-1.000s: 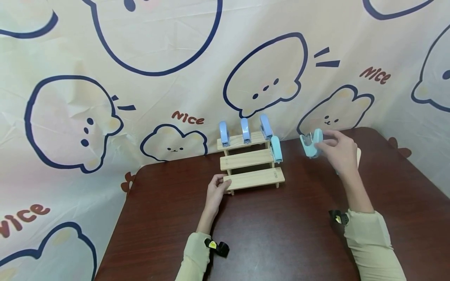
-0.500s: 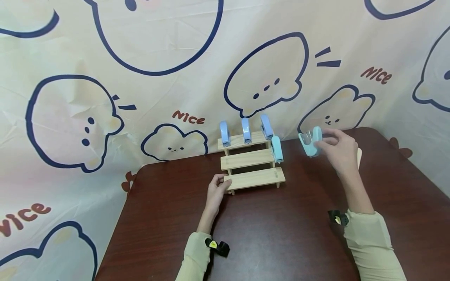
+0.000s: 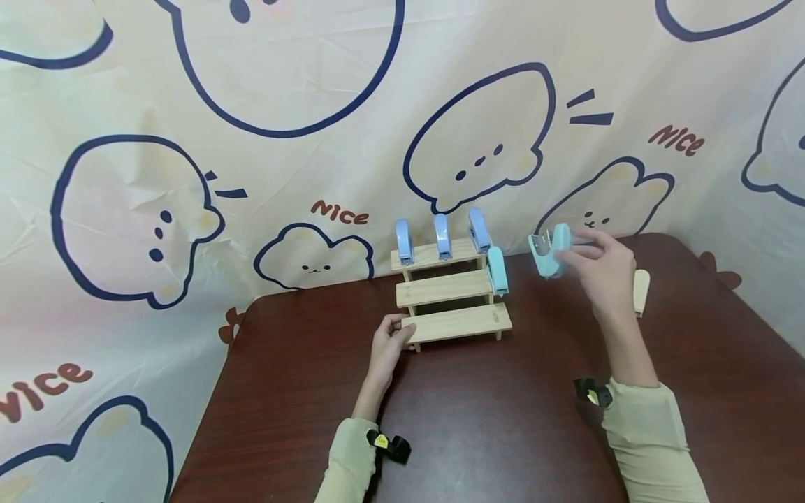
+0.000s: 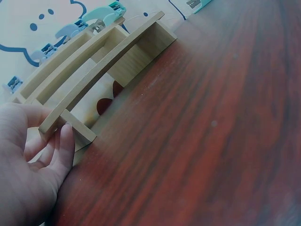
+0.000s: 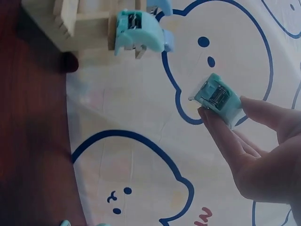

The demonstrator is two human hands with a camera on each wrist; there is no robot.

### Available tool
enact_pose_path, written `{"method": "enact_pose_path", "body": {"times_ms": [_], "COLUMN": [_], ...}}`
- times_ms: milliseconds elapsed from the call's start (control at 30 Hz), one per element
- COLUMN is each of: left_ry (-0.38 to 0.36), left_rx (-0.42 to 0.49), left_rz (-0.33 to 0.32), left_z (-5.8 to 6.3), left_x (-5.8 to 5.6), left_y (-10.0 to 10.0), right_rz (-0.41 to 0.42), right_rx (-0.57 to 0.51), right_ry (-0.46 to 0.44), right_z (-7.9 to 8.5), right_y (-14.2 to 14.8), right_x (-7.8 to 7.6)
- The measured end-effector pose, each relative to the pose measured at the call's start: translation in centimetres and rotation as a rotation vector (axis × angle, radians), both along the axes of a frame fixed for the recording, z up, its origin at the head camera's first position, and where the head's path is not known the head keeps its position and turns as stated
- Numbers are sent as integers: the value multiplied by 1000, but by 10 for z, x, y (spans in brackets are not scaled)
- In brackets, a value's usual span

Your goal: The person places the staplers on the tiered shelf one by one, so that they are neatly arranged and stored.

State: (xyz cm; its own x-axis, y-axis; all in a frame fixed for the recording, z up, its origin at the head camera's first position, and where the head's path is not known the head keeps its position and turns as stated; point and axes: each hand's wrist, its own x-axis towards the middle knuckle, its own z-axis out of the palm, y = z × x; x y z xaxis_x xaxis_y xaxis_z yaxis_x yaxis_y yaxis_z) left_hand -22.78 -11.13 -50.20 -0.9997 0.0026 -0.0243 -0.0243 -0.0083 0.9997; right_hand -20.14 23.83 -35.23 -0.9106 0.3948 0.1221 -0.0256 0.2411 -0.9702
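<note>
A three-step wooden rack [image 3: 455, 323] stands by the back wall. My left hand [image 3: 386, 349] grips the left end of its lowest step, thumb on top. My right hand [image 3: 604, 272] pinches a small teal V-shaped stapler-like device [image 3: 548, 253] between thumb and fingers, held up right of the rack. Metal parts [image 5: 218, 97] show inside it in the right wrist view. Three blue devices [image 3: 442, 236] of similar shape stand in a row on the top step. A teal one [image 3: 497, 271] is at the right end of the middle step.
A cream elongated object [image 3: 641, 292] lies on the dark wooden table [image 3: 490, 433] beyond my right wrist. Behind the table hangs a patterned cloth [image 3: 327, 168], close to the back of the rack.
My right hand has moved slightly left with the teal device, uncovering more of the cream object. The left hand keeps its grip on the rack.
</note>
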Motion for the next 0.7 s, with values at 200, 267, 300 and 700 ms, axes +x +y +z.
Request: {"method": "enact_pose_path", "body": {"times_ms": [200,267,300,700], "left_ry": [-3,-6,-9,6], "left_rx": [-1,5,5,9], "left_rz": [-10,-17,-19,-1], "left_z": [2,2,2,0], "left_x": [-1,-1,-1,1], "left_y": [-1,-1,-2,0], "right_rz": [22,23,24,26], "right_rx": [-77,-108,-121,-298], "right_ry": [0,8,13,92], "right_z": [6,7,8,7], "right_y": [-11,-15,-17,-48], "right_x": [-3,-4,-4,-13]}}
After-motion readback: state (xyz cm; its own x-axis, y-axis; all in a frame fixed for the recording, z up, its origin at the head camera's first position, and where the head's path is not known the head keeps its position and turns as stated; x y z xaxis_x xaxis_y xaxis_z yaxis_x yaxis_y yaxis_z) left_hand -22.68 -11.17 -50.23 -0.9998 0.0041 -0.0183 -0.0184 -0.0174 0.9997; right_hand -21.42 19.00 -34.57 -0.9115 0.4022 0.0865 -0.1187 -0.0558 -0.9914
